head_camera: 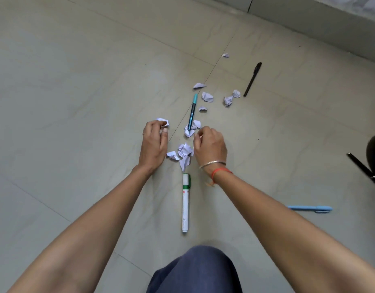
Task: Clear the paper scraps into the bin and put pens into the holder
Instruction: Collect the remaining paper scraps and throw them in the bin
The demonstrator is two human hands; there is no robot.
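Crumpled white paper scraps lie scattered on the tiled floor. My left hand (154, 142) is closed around one scrap (163, 122) that pokes out past its fingertips. My right hand (209, 144) is curled, fingertips close together beside a scrap (189, 132); whether it holds anything is hidden. A small pile of scraps (183, 154) lies between both hands. A teal-capped pen (192, 112) lies just beyond them, a white marker with a green cap (186, 203) lies between my forearms, a black pen (252, 79) lies far right, and a light blue pen (310, 208) lies right of my right arm.
More scraps (207, 96) (228, 100) (225, 55) lie further out. A dark object with a black rod (360, 166) sits at the right edge. A grey wall base (309, 20) runs along the top right. My knee in blue cloth (195, 271) is at the bottom.
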